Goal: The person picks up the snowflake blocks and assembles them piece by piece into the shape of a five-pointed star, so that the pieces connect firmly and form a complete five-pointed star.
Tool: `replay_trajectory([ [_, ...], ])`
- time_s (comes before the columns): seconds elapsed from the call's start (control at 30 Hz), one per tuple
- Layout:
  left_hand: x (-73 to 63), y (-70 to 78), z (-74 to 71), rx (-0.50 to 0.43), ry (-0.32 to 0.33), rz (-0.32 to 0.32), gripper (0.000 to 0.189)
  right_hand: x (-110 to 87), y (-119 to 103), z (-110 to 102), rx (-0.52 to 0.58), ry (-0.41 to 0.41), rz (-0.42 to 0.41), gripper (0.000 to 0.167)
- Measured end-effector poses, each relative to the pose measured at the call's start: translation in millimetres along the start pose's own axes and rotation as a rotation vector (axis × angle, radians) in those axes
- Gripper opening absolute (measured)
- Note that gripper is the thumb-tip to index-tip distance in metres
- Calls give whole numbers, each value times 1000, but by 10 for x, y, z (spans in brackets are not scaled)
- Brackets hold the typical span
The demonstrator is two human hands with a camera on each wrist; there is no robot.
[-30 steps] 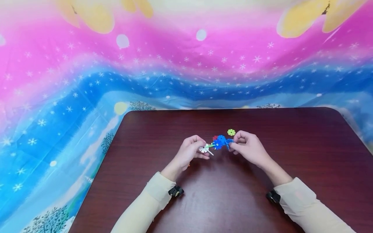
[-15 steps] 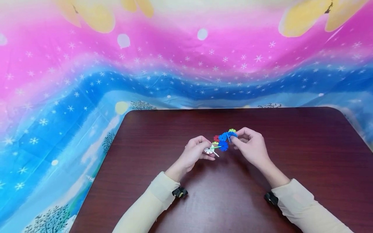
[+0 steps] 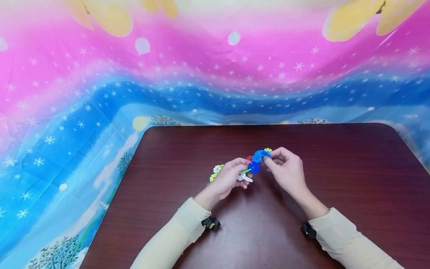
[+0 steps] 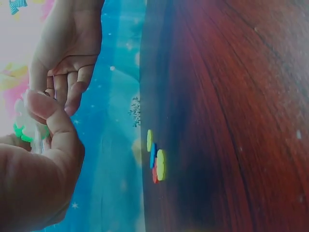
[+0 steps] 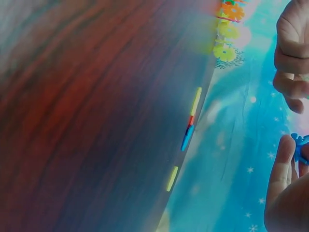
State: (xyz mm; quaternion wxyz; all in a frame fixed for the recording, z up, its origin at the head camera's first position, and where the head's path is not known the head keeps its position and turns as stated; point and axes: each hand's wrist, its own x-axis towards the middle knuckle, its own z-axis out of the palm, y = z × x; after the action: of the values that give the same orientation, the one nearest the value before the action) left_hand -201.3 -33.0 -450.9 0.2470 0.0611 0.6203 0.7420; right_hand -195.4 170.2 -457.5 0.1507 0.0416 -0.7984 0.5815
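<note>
My left hand [image 3: 230, 176] grips a built-up chain of notched plastic snowflake discs. White discs [image 3: 241, 176] and a green disc [image 3: 246, 171] show at its fingertips, and a dark blue disc [image 3: 253, 167] sits at the green one's end. Yellow discs [image 3: 213, 176] of the chain come out behind the hand's back. Close by on the right, my right hand [image 3: 287, 166] pinches a blue disc [image 5: 300, 147] between thumb and fingers. In the left wrist view, white and green discs [image 4: 24, 130] show at the left thumb. The left palm hides the chain's middle.
On the dark wooden table [image 3: 168, 157], beyond the hands, lie several loose discs: a yellow disc [image 4: 161, 165], a red disc [image 4: 155, 175], a blue disc [image 4: 153, 155] and another yellow disc [image 4: 149, 140]. A patterned cloth [image 3: 201, 67] hangs behind the table.
My left hand has shifted right and turned, bringing white and yellow discs into view on its left. My right hand has moved slightly away toward the table's far side, still pinching the blue disc.
</note>
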Motion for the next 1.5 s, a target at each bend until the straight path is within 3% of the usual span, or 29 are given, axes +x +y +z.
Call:
replay_trajectory([
  [0.23, -14, 7, 4, 26, -77, -46, 15, -5, 36, 8, -15, 22, -6, 12],
  [0.37, -17, 32, 13, 75, -84, -33, 11, -24, 22, 18, -22, 51, -31, 12],
  [0.6, 6, 48, 19, 76, -55, -11, 10, -64, 11, 62, -64, 102, -131, 13],
  [0.97, 3, 62, 1, 4, -125, -24, 12, -84, 4, 111, -110, 135, -285, 15],
  [1.1, 2, 61, 5, -8, -126, -23, 11, -118, -127, 110, -65, 115, -305, 21],
  [1.23, -7, 67, 19, -7, -120, -23, 11, -147, -315, 78, -35, 64, -381, 34],
  [1.37, -15, 75, 22, 19, -101, -9, 11, -133, -257, 38, 4, -9, -426, 43],
  [1.5, -14, 83, 4, 86, -65, 20, 10, -117, -104, -6, 148, -109, -348, 42],
])
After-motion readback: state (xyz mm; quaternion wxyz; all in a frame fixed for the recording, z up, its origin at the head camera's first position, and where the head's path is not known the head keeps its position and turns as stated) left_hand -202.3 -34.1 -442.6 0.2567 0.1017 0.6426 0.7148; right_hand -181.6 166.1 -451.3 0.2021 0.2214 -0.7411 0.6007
